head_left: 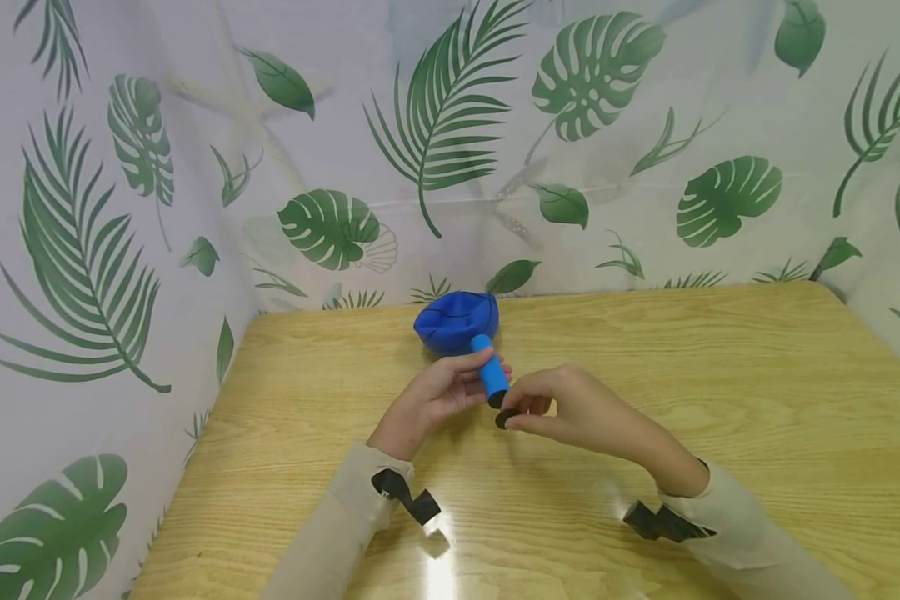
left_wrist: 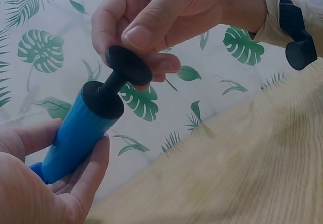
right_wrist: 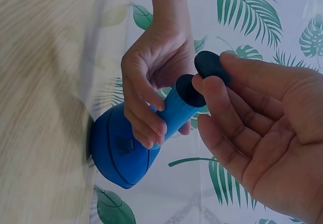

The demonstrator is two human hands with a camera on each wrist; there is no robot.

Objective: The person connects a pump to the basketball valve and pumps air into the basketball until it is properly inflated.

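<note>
A small blue hand pump (head_left: 492, 375) with a black end cap is gripped round its barrel by my left hand (head_left: 446, 387). My right hand (head_left: 562, 404) pinches the round black plunger knob (left_wrist: 129, 66) between thumb and fingers. A short length of black shaft (left_wrist: 112, 84) shows between knob and cap in the left wrist view. At the pump's far end lies a darker blue ball (head_left: 453, 321) with black seam lines. Its top is sunken and creased, as if underinflated. The place where pump and ball meet is hidden behind the fingers.
The wooden table (head_left: 307, 433) carries the ball near its back edge. Behind it hangs a white cloth (head_left: 465, 212) printed with green leaves, which also stands along the left and right sides. Black straps with small devices (head_left: 423, 506) sit on both sleeves.
</note>
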